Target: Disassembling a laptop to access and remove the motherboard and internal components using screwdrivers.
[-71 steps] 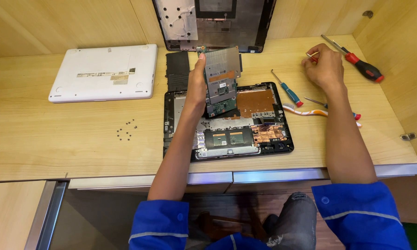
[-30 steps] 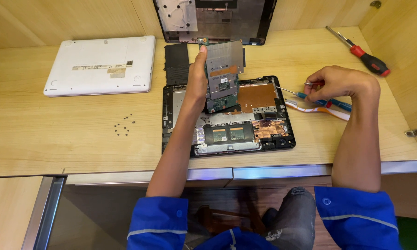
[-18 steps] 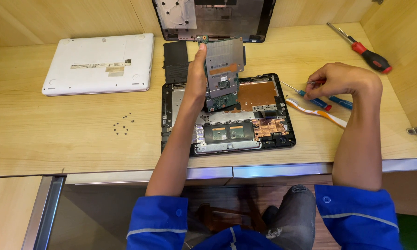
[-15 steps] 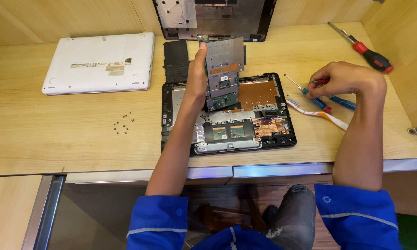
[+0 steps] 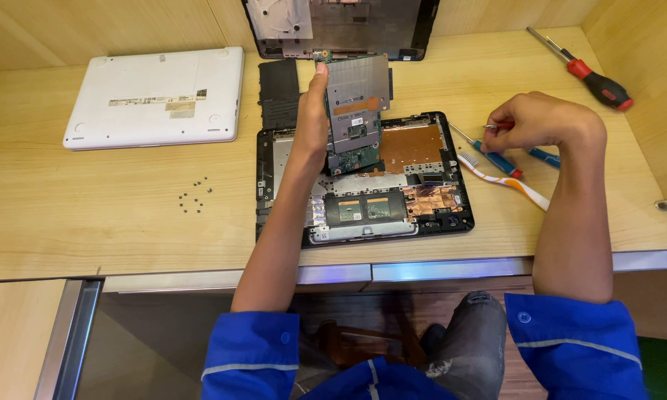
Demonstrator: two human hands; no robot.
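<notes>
Right hand (image 5: 545, 122) has closed over tools; left hand (image 5: 313, 118) grips circuit board (image 5: 357, 111).

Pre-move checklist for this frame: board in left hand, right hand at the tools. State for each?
1. Left hand has the circuit board gripped by its left edge, held tilted above the open laptop base: ok.
2. Board fully free of cables underneath: cannot tell, its underside is hidden.
3. Right hand is closed on a slim tool beside the blue screwdrivers; which tool: cannot tell.
4. Loose screws grouped on the bench, apart from the laptop base: ok.
5. Toothbrush lies clear of the base: ok.
6. Red screwdriver lies apart, untouched: ok.
</notes>
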